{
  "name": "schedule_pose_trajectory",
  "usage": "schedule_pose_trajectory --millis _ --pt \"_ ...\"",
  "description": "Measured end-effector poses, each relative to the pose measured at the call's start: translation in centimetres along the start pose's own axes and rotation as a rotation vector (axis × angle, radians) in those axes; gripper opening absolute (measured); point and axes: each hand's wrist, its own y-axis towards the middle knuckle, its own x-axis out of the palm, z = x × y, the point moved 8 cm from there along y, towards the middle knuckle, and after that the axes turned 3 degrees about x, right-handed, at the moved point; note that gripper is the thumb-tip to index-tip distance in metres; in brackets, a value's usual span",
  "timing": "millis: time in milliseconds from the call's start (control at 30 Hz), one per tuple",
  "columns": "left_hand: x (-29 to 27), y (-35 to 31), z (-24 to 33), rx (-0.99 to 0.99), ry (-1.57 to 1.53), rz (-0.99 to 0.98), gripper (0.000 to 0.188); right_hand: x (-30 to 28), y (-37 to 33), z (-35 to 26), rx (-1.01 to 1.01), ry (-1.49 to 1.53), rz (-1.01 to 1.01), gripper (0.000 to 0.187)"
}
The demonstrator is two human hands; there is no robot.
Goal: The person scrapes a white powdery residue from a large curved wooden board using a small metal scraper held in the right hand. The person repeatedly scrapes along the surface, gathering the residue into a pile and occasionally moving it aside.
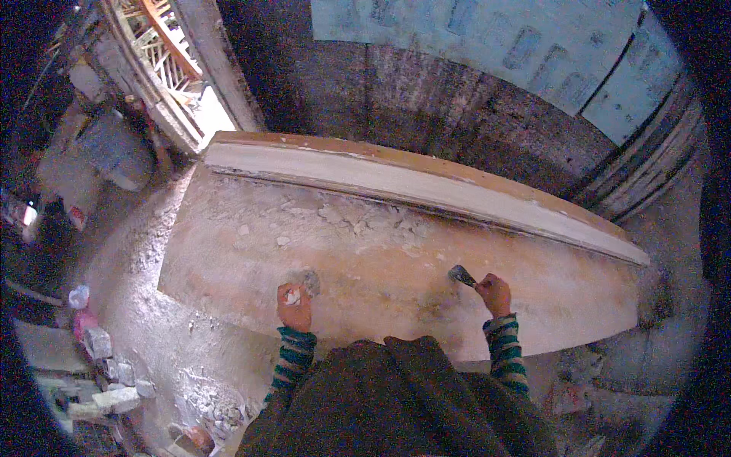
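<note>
My right hand (496, 297) is closed round the handle of a small scraper (461, 275). The scraper's dark, flared blade points up and left, low over a dusty wooden board (396, 293). To the left, over the near part of the same board, my left hand (295, 311) is closed with a whitish bit (292, 295) showing at its fingers. A greyish patch (311, 282) lies just beyond that hand; whether it is held cannot be made out. Flaky pale debris (358, 222) covers the board's far middle.
A long white moulded strip (411, 186) runs along the board's far edge. Behind it stands a dark wall (426, 99) with a pale blue upper part. Rubble (118, 388) and a pale sack-like shape (118, 152) are on the left, near a bright doorway (217, 114).
</note>
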Motion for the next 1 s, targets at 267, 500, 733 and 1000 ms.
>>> schedule_pose_trajectory --millis 267,500,733,1000 --pt "-0.5 1.0 -1.0 0.074 0.005 -0.048 0.018 1.6 -3.1 -2.2 0.184 0.210 0.125 0.025" --pt "-0.4 1.4 -1.6 -0.084 -0.034 -0.074 0.017 1.7 0.0 -3.5 0.143 0.013 0.073 0.025" --pt "-0.9 1.0 0.2 0.109 0.214 -0.032 0.018 1.1 -0.8 -3.8 0.158 -0.052 0.080 0.026" --pt "-0.8 1.1 -2.2 -0.001 -0.051 -0.013 0.020 3.1 -2.2 -1.9 0.173 0.112 0.062 0.022"
